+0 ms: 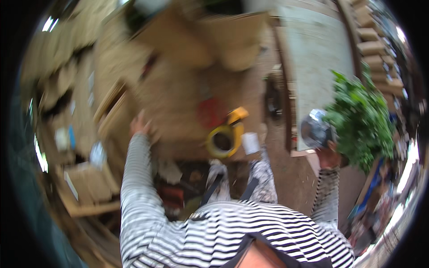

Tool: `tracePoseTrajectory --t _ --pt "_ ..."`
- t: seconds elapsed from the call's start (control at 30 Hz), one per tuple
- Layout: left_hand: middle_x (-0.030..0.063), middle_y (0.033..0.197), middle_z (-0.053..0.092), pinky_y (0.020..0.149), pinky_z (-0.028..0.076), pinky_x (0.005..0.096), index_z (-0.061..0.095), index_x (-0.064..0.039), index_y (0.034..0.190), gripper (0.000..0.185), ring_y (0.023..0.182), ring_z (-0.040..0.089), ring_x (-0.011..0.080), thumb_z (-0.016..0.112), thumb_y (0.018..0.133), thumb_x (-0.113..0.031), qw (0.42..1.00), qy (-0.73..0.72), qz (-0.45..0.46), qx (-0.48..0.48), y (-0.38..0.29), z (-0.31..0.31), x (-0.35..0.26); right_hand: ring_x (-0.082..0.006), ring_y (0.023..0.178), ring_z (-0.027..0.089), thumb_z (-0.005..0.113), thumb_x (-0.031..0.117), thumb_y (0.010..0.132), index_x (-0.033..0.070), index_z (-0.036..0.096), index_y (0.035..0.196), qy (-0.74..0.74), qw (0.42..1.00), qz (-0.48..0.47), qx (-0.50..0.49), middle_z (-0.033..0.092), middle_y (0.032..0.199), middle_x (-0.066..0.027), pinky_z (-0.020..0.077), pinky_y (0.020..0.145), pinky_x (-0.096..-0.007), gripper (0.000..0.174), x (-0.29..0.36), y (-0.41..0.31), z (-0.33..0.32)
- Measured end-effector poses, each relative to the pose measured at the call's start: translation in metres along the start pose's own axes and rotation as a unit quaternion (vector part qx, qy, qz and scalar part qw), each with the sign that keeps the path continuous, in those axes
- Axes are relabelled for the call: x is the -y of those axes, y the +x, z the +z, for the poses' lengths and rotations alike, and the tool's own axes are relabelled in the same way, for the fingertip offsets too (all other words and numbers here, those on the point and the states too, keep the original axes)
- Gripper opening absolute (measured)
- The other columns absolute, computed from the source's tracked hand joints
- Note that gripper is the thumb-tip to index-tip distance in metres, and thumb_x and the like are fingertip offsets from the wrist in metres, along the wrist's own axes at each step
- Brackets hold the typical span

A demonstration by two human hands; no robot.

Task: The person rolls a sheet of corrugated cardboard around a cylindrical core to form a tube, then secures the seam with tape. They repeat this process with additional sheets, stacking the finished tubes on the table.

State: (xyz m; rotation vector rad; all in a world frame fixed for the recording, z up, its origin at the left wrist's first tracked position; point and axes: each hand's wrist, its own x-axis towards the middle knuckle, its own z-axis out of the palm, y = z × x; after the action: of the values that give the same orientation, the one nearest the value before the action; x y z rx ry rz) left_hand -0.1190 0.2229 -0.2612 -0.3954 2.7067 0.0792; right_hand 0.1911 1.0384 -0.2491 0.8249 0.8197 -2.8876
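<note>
My right hand (328, 156), at the right, grips a shiny silver round pot (313, 129). Bushy green leaves (360, 117) spread from the pot's right side; the picture does not settle whether they are real or artificial. My left hand (140, 124) is blurred, its fingers apart, beside folded cardboard (115, 109); whether it touches the cardboard is unclear. Between my hands, a yellow tape dispenser with a tape roll (224, 142) lies near the front edge of a brown work surface (177, 124). A small white item (250, 143) lies to its right.
An open cardboard box (231, 33) stands at the far side. Behind the dispenser is a blurred red item (211, 112). A pale board (318, 43) runs along the right, with stacked cardboard (372, 50) beyond. Another carton (88, 184) sits at the lower left.
</note>
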Motion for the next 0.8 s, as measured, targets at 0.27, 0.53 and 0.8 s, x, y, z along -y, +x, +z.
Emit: tracePoseTrajectory --t 0.27,0.53,0.8 --pt "0.0168 0.167 0.011 0.121 0.027 0.0532 0.036 -0.039 0.155 0.072 0.148 0.021 0.0480 0.067 0.090 -0.045 0.994 -0.091 -0.045 0.053 -0.051 -0.032 -0.014 -0.0306 0.120 0.059 0.070 0.021 0.087 0.018 0.057 0.140 -0.142 0.987 0.067 -0.047 0.063 0.134 -0.0073 0.0457 0.103 -0.0498 0.054 -0.084 -0.112 0.226" --pt "0.0146 0.167 0.009 0.124 0.019 0.0471 0.031 -0.018 0.157 0.069 0.152 0.010 0.0408 0.061 0.097 -0.031 0.987 -0.114 0.100 0.053 -0.075 -0.011 0.017 -0.0245 0.108 0.063 0.073 0.015 0.083 0.014 0.053 0.144 -0.440 0.868 0.211 0.095 0.066 0.123 -0.0097 0.0503 0.092 -0.0418 0.065 -0.224 -0.020 0.407" --pt "0.0101 0.168 0.012 0.124 0.020 0.0481 0.025 -0.014 0.159 0.064 0.151 0.021 0.0299 0.051 0.103 -0.027 0.907 -0.409 0.090 0.031 -0.087 0.044 0.034 -0.0183 0.096 0.067 0.076 0.009 0.078 0.010 0.048 0.148 -0.731 0.585 0.191 0.294 0.070 0.112 -0.0121 0.0549 0.082 -0.0337 0.075 -0.373 0.133 0.578"
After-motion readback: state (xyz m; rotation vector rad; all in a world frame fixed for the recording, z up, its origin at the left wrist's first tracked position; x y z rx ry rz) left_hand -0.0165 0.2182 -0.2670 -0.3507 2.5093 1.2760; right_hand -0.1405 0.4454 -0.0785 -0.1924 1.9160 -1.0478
